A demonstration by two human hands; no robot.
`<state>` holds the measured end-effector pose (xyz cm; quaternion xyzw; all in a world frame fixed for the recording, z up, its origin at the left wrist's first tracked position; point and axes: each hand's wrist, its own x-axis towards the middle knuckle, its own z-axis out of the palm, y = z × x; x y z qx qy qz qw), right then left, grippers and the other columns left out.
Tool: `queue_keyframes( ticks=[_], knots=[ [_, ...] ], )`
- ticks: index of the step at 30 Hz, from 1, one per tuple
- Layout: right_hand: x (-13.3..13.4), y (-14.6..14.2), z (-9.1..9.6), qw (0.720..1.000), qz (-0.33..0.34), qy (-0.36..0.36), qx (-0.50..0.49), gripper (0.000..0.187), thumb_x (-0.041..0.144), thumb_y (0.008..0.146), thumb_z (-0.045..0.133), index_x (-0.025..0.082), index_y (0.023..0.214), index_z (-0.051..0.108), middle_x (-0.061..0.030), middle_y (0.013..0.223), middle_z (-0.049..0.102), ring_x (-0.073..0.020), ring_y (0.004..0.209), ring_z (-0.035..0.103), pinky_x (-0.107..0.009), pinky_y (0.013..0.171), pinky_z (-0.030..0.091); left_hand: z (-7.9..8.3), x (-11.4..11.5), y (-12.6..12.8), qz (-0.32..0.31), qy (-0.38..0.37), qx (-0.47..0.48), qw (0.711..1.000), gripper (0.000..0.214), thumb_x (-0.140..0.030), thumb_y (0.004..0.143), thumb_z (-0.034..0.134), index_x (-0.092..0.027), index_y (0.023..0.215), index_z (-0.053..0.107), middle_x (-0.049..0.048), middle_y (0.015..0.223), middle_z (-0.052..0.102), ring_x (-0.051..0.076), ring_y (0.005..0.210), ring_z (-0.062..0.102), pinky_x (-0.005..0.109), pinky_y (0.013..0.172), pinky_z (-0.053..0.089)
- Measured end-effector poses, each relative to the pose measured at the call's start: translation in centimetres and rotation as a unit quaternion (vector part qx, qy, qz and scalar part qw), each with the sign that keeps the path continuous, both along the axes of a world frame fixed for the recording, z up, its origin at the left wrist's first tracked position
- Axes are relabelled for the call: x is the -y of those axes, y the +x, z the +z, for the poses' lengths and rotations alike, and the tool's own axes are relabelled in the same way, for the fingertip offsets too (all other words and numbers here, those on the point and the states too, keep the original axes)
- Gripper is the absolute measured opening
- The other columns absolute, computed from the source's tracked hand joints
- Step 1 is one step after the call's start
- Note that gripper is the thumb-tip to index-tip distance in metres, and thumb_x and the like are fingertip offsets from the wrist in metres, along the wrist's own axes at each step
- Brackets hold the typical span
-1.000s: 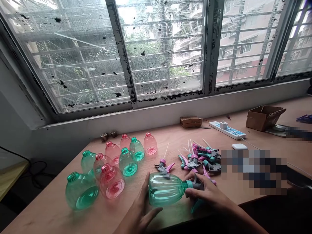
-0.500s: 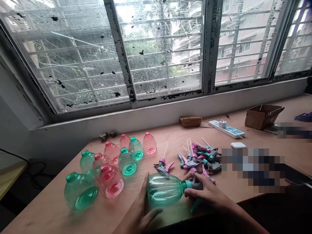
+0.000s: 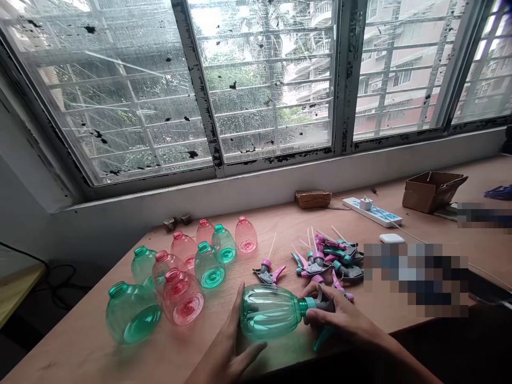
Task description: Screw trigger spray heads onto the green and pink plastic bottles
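A clear green spray bottle (image 3: pixel 269 316) lies on its side near the front edge of the wooden table (image 3: pixel 280 224). My left hand (image 3: pixel 229 352) cups the bottle's base, thumb and fingers wrapped around it. My right hand (image 3: pixel 344 319) is closed on the grey and teal trigger sprayer head (image 3: pixel 322 306) fitted at the bottle's neck. Just beyond lies a pile of pink and teal trigger heads (image 3: pixel 332 257) with white dip tubes, and a single pink one (image 3: pixel 269 273) lies apart.
Several open green and pink bottles (image 3: pixel 176 277) stand at the left of the table. At the back are a small woven box (image 3: pixel 312 199), a power strip (image 3: pixel 372 211), a white case (image 3: pixel 392 238) and a cardboard box (image 3: pixel 432 191). Windows run behind.
The green bottle has turned and shifted slightly left between my hands. Both hands keep their hold; nothing else on the table has moved.
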<state>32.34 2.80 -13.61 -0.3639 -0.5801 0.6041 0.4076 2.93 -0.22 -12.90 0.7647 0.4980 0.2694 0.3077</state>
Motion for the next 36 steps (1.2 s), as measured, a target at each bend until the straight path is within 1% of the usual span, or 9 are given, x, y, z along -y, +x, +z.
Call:
queue_keyframes(
  ticks=[3, 9, 13, 18, 23, 27, 31, 33, 36],
  knots=[
    [0.0, 0.0, 0.1, 1.0, 0.004, 0.001, -0.003, 0.038, 0.047, 0.079, 0.079, 0.019, 0.099, 0.061, -0.0014, 0.078, 0.073, -0.016, 0.067, 0.062, -0.027, 0.063, 0.049, 0.2, 0.0, 0.0, -0.006, -0.021, 0.018, 1.0, 0.109, -0.042, 0.086, 0.073, -0.026, 0.16, -0.005, 0.0066, 0.169, 0.011, 0.031, 0.155, 0.012, 0.048, 0.126, 0.011],
    [0.0, 0.0, 0.6, 1.0, 0.008, -0.008, 0.007, 0.039, 0.043, 0.074, 0.083, 0.017, 0.098, 0.065, -0.0026, 0.081, 0.073, -0.0177, 0.072, 0.064, -0.027, 0.066, 0.049, -0.3, -0.5, -0.4, 0.004, -0.005, 0.003, 1.0, 0.089, -0.046, 0.089, 0.068, -0.026, 0.16, 0.018, 0.0079, 0.166, 0.026, 0.033, 0.153, 0.019, 0.049, 0.126, 0.012],
    [-0.1, -0.1, 0.3, 1.0, -0.004, -0.016, 0.0, 0.039, 0.043, 0.074, 0.084, 0.017, 0.097, 0.066, -0.0014, 0.077, 0.073, -0.0154, 0.068, 0.062, -0.025, 0.064, 0.049, -0.4, -0.4, -0.3, 0.013, 0.006, 0.004, 1.0, 0.099, -0.042, 0.088, 0.071, -0.029, 0.161, 0.005, 0.0067, 0.168, 0.02, 0.032, 0.154, 0.018, 0.049, 0.125, 0.014],
    [-0.2, -0.2, -0.2, 0.999, -0.007, -0.027, -0.027, 0.039, 0.044, 0.074, 0.084, 0.018, 0.096, 0.065, -0.0001, 0.077, 0.073, -0.0134, 0.064, 0.062, -0.024, 0.062, 0.05, 0.0, -0.1, 0.0, -0.009, -0.014, 0.053, 0.998, 0.11, -0.053, 0.087, 0.07, -0.029, 0.159, -0.009, 0.0075, 0.165, 0.029, 0.033, 0.152, 0.024, 0.048, 0.125, 0.018],
    [-0.3, -0.2, -0.3, 0.999, -0.001, -0.03, -0.039, 0.041, 0.044, 0.074, 0.085, 0.018, 0.097, 0.064, 0.0001, 0.076, 0.072, -0.0138, 0.062, 0.063, -0.025, 0.062, 0.05, -0.9, -0.7, -0.1, -0.014, 0.008, 0.052, 0.999, 0.103, -0.058, 0.087, 0.066, -0.026, 0.161, 0.002, 0.0092, 0.166, 0.027, 0.034, 0.152, 0.023, 0.048, 0.126, 0.015],
    [-0.3, -0.1, -0.6, 0.999, -0.002, -0.026, -0.042, 0.041, 0.044, 0.075, 0.084, 0.017, 0.098, 0.062, -0.0008, 0.076, 0.073, -0.0131, 0.061, 0.062, -0.025, 0.061, 0.049, -1.0, -0.8, 0.0, -0.009, 0.001, 0.056, 0.998, 0.108, -0.051, 0.089, 0.068, -0.03, 0.159, -0.01, 0.0077, 0.165, 0.031, 0.033, 0.15, 0.029, 0.047, 0.124, 0.024],
    [-0.3, -0.1, -0.5, 0.999, -0.006, -0.022, -0.043, 0.041, 0.044, 0.075, 0.083, 0.017, 0.097, 0.062, -0.0015, 0.076, 0.073, -0.013, 0.061, 0.061, -0.026, 0.061, 0.05, -1.0, -0.9, -0.3, -0.035, -0.022, 0.077, 0.996, 0.119, -0.059, 0.083, 0.071, -0.028, 0.158, -0.016, 0.01, 0.164, 0.032, 0.034, 0.15, 0.028, 0.049, 0.124, 0.021],
    [-0.3, -0.1, -0.3, 0.999, -0.001, -0.019, -0.04, 0.041, 0.044, 0.076, 0.083, 0.017, 0.098, 0.062, -0.0016, 0.077, 0.073, -0.0134, 0.061, 0.062, -0.026, 0.061, 0.05, -1.3, -1.0, -0.6, -0.036, -0.023, 0.076, 0.996, 0.114, -0.064, 0.084, 0.066, -0.026, 0.159, -0.011, 0.0112, 0.165, 0.029, 0.035, 0.151, 0.026, 0.05, 0.124, 0.017],
    [-0.2, -0.1, -0.2, 0.999, -0.002, -0.018, -0.038, 0.04, 0.044, 0.076, 0.083, 0.017, 0.098, 0.062, -0.0008, 0.075, 0.072, -0.0137, 0.061, 0.062, -0.026, 0.06, 0.049, -1.9, -1.3, -0.8, -0.02, -0.009, 0.052, 0.998, 0.102, -0.059, 0.089, 0.063, -0.028, 0.161, -0.001, 0.0098, 0.166, 0.026, 0.033, 0.153, 0.021, 0.05, 0.125, 0.014]
  ],
)
